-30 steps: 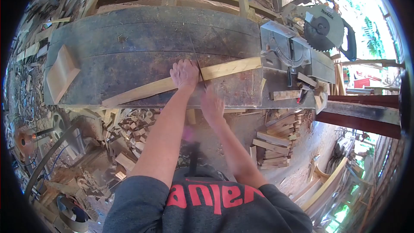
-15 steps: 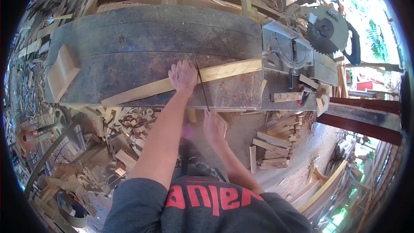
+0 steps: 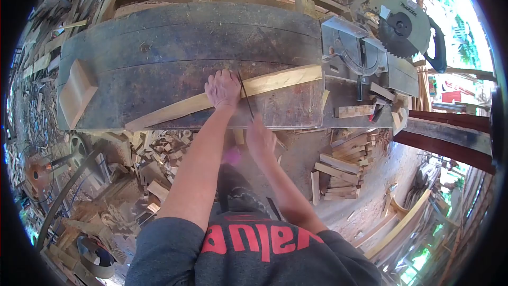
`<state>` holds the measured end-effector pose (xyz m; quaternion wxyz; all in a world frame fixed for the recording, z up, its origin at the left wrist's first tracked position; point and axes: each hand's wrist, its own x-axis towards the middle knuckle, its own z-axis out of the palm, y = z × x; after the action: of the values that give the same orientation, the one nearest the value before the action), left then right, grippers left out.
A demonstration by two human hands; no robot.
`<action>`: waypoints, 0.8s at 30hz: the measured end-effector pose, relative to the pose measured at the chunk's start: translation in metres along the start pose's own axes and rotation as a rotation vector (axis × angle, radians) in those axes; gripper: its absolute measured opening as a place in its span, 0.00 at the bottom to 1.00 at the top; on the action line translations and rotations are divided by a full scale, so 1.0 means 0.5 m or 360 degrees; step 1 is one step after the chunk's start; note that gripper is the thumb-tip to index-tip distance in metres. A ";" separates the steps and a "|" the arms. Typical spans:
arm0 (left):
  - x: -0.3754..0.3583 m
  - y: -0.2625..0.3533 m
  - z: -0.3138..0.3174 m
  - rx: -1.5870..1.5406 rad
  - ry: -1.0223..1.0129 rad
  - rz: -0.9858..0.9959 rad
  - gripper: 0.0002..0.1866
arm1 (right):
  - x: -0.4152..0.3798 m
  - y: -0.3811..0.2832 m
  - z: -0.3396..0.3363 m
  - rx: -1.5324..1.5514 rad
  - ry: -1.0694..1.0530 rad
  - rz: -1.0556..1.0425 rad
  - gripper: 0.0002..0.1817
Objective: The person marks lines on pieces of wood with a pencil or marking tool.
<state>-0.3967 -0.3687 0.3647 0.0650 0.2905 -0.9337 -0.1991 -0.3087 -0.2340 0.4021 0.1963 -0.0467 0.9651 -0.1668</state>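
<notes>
A long, slightly curved strip of wood (image 3: 286, 78) lies aslant on the dark workbench. My left hand (image 3: 223, 89) is closed over its middle and presses it against the bench top. Just right of those fingers, a handsaw (image 3: 246, 97) crosses the strip, its thin dark blade seen nearly edge-on. My right hand (image 3: 260, 139), somewhat blurred, is wrapped round the saw's near end by the front edge of the bench; the handle itself is hidden in the fist. How deep the blade sits in the wood cannot be made out.
On the workbench (image 3: 185, 32), a shaped wooden block (image 3: 78, 95) stands at the left. A Makita mitre saw (image 3: 402, 26) with its blade exposed is at the right end, near small offcuts (image 3: 355, 111). Stacked wood pieces (image 3: 341, 172) and scraps (image 3: 159, 153) cover parts of the floor.
My right hand has moved forward, pushing the saw away from my body toward the bench. My left hand and the wooden strip stay in place; the view has shifted slightly.
</notes>
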 end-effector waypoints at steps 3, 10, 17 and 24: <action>-0.005 -0.009 0.003 0.0042 0.0016 -0.0004 0.13 | 0.097 -0.022 0.015 -0.0024 0.0036 -0.0124 0.12; -0.009 -0.015 0.014 0.0013 0.0061 0.0012 0.13 | -0.044 0.015 0.018 -0.0094 -0.0110 0.0171 0.11; -0.017 -0.006 0.003 0.0020 0.0133 0.0078 0.12 | 0.049 -0.011 0.001 -0.0088 0.0046 -0.0094 0.14; -0.005 -0.006 0.004 -0.0014 0.0052 0.0018 0.12 | 0.044 0.001 0.013 0.0013 -0.0001 -0.0073 0.14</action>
<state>-0.3936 -0.3687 0.3616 0.0826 0.2881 -0.9332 -0.1981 -0.3266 -0.2390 0.3881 0.1931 -0.0682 0.9630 -0.1752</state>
